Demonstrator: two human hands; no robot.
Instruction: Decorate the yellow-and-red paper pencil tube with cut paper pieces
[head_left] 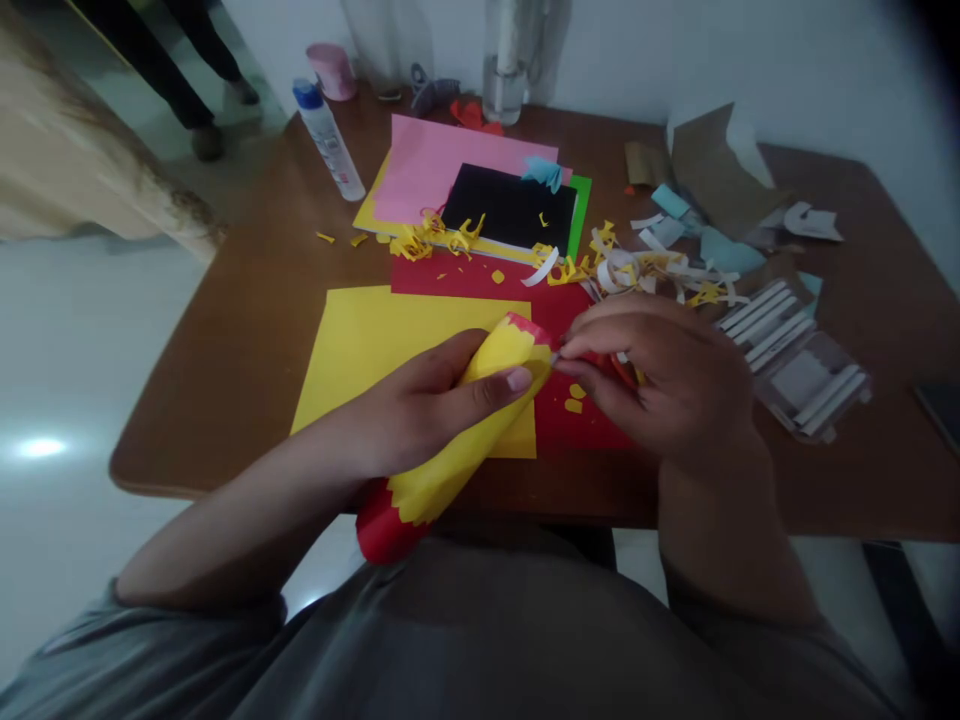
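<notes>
Paper cone (457,440), yellow outside with red showing at its ends, sits across the front edge of the table, its scalloped lower end reaching past the edge toward the person's stomach. Left hand (427,410) grasps it firmly, wrapped around the middle of the roll with the thumb lying along the top. Right hand (660,380) is closed in a tight pinch at the cone's upper end, and its fingertips (571,347) press against the rim. Something small and red lies under those fingers, but it is too hidden to name.

Yellow sheet (375,350) lies flat beneath the left hand and just touches the cone. Red sheet (480,275) runs from twelve o'clock of the cone to under the right hand, with yellow scraps (574,398) on it near that hand. Beyond, at twelve o'clock, a stack holds pink sheet (450,165), black sheet (510,205) and a sliver of green sheet (579,215). Yellow paper trimmings (412,242) and white curled strips (615,272) spill across the wooden table (225,340).

Glue bottle (326,140) lies at eleven o'clock, near pink cup (331,70) and clear glass bottle (502,90). Torn brown cardboard (720,170) sits at one o'clock, and plastic packaging (795,370) with white strips sits at two o'clock, just beside the right hand. Another person's legs (161,70) stand on the floor at ten o'clock, well apart from the table.
</notes>
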